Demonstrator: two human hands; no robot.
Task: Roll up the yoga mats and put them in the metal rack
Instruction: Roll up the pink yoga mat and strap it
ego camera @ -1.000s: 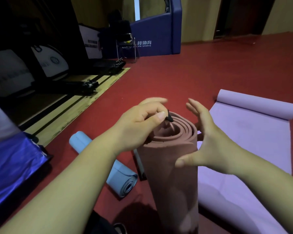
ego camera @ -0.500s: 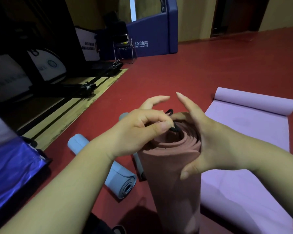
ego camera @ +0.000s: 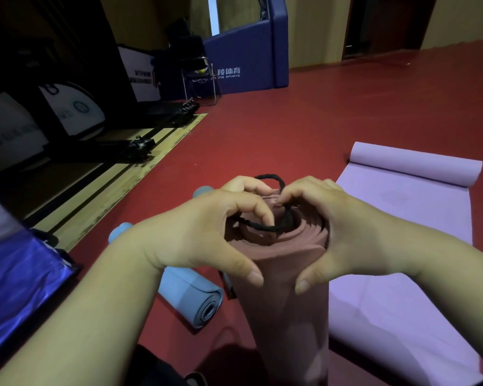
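We have the dusty-pink mat [ego camera: 287, 316] rolled and standing on end on the red floor [ego camera: 290, 129], its spiral top between our hands. Our left grip [ego camera: 207, 235] is curled, with a finger hooked on the black band [ego camera: 258, 226]. Our right grip [ego camera: 338, 232] pinches the same band just above the roll's core, and both thumbs press on the mat's outer wrap. The step, as we judge it, is to stretch the loop over the top end. We should pull the band wide enough to pass the whole rim, pin the loose outer edge with our thumbs so the coil cannot spring, then slide the loop down evenly. The blue mat [ego camera: 190, 299] lies rolled just to the left, the purple mat [ego camera: 402, 246] lies mostly flat on our right, and we cannot pick out the rack
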